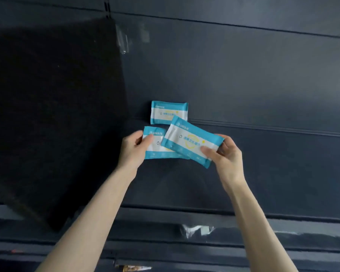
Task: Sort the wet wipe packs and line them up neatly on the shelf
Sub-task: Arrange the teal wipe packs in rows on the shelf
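Note:
Three blue-and-white wet wipe packs are in view over a dark shelf. One pack stands upright against the shelf's back wall. My left hand grips the left end of a second pack, thumb on its front. My right hand pinches the right end of a third pack, which is tilted and overlaps both the pack in my left hand and the lower corner of the standing one.
A dark side panel closes off the shelf on the left, close to the packs. The back wall runs to the right. The shelf's front edge lies below my forearms, with a torn white label on the rail.

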Demonstrator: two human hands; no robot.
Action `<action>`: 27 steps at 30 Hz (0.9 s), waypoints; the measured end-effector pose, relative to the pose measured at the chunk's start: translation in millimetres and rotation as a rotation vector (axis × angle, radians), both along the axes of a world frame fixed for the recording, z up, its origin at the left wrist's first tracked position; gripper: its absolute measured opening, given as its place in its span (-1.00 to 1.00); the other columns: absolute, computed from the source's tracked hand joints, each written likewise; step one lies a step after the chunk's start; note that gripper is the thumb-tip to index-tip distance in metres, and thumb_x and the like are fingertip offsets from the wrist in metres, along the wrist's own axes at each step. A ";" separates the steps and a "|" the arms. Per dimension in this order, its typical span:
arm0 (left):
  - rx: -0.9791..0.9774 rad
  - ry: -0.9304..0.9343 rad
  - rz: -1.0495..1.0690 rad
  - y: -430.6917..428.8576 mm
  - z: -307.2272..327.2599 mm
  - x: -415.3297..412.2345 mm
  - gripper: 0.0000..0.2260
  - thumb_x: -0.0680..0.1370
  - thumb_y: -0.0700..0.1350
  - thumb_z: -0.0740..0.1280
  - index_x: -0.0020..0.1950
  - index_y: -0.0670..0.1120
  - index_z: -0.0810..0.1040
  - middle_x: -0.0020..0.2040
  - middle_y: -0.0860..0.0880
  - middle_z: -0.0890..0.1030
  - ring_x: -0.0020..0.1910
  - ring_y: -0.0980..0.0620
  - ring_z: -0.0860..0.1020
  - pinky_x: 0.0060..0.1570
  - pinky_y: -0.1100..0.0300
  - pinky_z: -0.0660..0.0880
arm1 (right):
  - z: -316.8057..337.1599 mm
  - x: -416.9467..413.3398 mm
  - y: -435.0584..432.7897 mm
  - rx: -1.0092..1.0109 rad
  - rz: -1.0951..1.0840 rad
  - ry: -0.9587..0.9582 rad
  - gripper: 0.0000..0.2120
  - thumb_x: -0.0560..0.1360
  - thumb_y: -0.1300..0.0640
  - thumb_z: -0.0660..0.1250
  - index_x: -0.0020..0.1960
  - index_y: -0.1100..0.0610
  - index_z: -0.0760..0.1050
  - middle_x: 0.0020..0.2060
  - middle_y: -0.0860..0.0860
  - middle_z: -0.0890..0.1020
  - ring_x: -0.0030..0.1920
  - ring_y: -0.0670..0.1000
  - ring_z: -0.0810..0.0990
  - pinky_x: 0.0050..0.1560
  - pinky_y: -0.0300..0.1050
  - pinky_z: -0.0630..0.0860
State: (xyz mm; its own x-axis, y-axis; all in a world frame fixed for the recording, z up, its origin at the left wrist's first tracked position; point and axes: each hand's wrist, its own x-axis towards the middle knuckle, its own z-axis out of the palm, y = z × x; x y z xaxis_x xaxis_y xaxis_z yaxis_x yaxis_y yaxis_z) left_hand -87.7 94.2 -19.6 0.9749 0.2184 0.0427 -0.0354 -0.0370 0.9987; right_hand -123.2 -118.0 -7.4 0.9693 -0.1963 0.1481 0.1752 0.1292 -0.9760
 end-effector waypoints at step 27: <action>0.414 -0.212 -0.059 7.4 -24.3 159.7 -0.58 0.32 -0.18 0.56 0.11 -0.04 0.51 0.06 -0.01 0.59 0.07 0.02 0.55 0.06 0.10 0.52 | -40.3 179.7 41.2 -0.663 -0.141 -0.012 -0.45 0.33 0.16 0.54 0.21 0.11 0.35 0.10 -0.06 0.39 0.10 0.03 0.49 0.13 0.07 0.49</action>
State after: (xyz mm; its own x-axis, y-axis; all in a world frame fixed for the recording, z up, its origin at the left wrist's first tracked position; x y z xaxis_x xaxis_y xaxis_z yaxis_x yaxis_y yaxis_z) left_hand 72.0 101.5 -43.9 0.9456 0.0849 0.3139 -0.2511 -0.4227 0.8708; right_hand 56.5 -76.8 -47.7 0.9386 -0.1843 0.2916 0.1584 -0.5207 -0.8389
